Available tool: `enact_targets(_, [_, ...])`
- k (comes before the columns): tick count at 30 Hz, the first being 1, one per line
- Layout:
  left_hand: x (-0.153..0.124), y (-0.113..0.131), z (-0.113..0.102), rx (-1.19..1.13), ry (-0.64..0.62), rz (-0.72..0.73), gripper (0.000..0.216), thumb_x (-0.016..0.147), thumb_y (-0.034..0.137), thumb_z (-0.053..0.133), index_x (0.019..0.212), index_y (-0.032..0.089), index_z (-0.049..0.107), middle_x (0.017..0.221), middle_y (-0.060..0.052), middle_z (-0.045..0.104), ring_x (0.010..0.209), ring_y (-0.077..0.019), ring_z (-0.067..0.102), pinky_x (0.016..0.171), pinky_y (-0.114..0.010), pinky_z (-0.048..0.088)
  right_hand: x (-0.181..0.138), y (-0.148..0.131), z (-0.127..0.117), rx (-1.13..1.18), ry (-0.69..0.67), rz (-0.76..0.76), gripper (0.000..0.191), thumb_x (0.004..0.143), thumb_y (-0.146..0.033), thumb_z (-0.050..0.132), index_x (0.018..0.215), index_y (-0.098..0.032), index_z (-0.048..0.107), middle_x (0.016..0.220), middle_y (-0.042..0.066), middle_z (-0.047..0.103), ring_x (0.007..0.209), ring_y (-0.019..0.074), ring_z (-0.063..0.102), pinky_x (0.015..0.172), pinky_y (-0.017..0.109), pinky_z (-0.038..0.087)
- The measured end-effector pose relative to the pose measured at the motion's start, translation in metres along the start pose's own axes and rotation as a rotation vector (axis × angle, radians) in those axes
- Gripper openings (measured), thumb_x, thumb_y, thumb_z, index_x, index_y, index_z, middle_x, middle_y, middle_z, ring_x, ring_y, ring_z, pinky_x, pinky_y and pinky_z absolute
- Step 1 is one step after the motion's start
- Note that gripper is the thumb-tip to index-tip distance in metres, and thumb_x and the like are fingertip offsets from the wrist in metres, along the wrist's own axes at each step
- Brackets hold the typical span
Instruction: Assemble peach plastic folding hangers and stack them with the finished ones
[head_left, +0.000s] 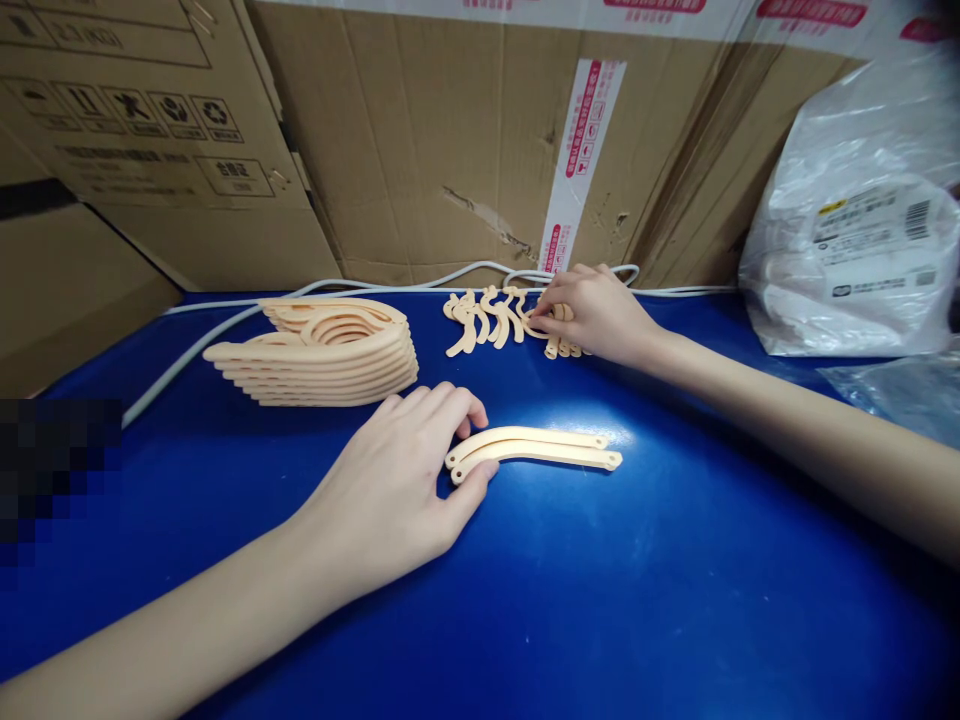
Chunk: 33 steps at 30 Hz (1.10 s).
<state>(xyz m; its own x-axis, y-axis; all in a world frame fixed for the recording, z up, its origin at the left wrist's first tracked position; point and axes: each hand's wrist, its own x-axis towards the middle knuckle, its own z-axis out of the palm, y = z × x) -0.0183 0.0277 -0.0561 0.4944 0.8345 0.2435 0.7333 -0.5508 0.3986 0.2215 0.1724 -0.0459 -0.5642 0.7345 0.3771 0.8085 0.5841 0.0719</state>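
Your bare left hand [405,470] pinches the left end of two slender, bent, cream strips [540,447] lying side by side on the glossy blue tabletop [600,600]; a light pinch prevents skewing. Your right hand [592,310] bends over small, curved cream pieces [499,318] behind; whether it grips one, I cannot tell, so separate overlapping pieces gently.

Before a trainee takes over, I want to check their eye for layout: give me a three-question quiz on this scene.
1. Fill in: the long strips at the left hand number ___.
2. True or false: the plastic bag lies to the right of the stacked pieces.
3. Choose: the right hand is at the (a) plastic bag, (b) small curved pieces, (c) stacked pieces.

Key: 1. two; 2. true; 3. b.
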Motion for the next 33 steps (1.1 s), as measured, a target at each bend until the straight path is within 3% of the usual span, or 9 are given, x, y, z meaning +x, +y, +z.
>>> enact_targets(6, [-0.001,0.000,0.002,-0.041,0.010,0.016,0.017,0.089,0.031,0.060,0.102,0.021,0.054,0.096,-0.001,0.059,0.083,-0.0200,0.056,0.073,-0.036,0.040,0.001,-0.001,0.000,0.002,-0.010,0.005,0.019,0.092,-0.031,0.061,0.089,-0.018,0.076,0.094,0.008,0.072,0.095,0.0277,0.059,0.078,0.038,0.033])
enact_targets(11, [-0.001,-0.003,0.004,-0.082,0.019,0.062,0.007,0.097,0.029,0.053,0.100,0.023,0.056,0.096,0.001,0.059,0.083,-0.0170,0.056,0.071,-0.032,0.039,0.001,-0.003,0.001,-0.002,0.013,0.014,0.018,0.091,-0.029,0.062,0.087,-0.018,0.076,0.092,0.009,0.071,0.094,0.0280,0.059,0.081,0.040,0.034])
enact_targets(16, [-0.002,-0.001,0.003,-0.139,0.000,0.045,0.004,0.095,0.025,0.054,0.098,0.023,0.057,0.093,0.003,0.058,0.077,-0.0140,0.055,0.065,-0.028,0.038,0.000,-0.005,0.005,0.125,0.048,0.083,0.013,0.085,-0.022,0.065,0.082,-0.018,0.077,0.086,0.008,0.071,0.090,0.0263,0.059,0.083,0.041,0.037])
enact_targets(21, [-0.004,0.002,0.002,-0.169,-0.049,0.011,0.005,0.092,0.023,0.056,0.097,0.024,0.057,0.090,0.004,0.055,0.072,-0.0118,0.052,0.063,-0.027,0.038,0.004,-0.002,0.002,0.246,0.064,0.143,0.013,0.082,-0.020,0.066,0.080,-0.018,0.078,0.075,0.004,0.068,0.074,0.0204,0.059,0.073,0.036,0.041])
enact_targets(26, [-0.004,0.003,0.000,-0.196,-0.103,0.012,0.007,0.094,0.024,0.055,0.101,0.025,0.056,0.096,0.005,0.056,0.070,-0.0107,0.050,0.063,-0.027,0.040,0.009,-0.007,-0.025,0.602,0.177,0.224,0.008,0.078,-0.019,0.072,0.070,-0.017,0.074,0.064,0.000,0.063,0.064,0.0157,0.055,0.066,0.032,0.041])
enact_targets(31, [-0.002,0.002,-0.001,-0.234,-0.129,0.044,0.008,0.094,0.022,0.055,0.101,0.025,0.055,0.098,0.005,0.056,0.072,-0.0099,0.051,0.063,-0.026,0.041,-0.010,-0.028,-0.065,0.652,0.255,0.173,0.006,0.080,-0.018,0.071,0.076,-0.018,0.075,0.069,0.001,0.063,0.064,0.0147,0.051,0.060,0.032,0.038])
enact_targets(33, [-0.002,0.002,-0.001,-0.233,-0.132,0.062,0.008,0.095,0.022,0.055,0.102,0.025,0.055,0.099,0.005,0.057,0.073,-0.0098,0.051,0.064,-0.025,0.041,-0.026,-0.036,-0.071,0.625,0.245,0.096,0.009,0.082,-0.020,0.071,0.073,-0.021,0.073,0.072,0.003,0.066,0.069,0.0176,0.055,0.066,0.034,0.042])
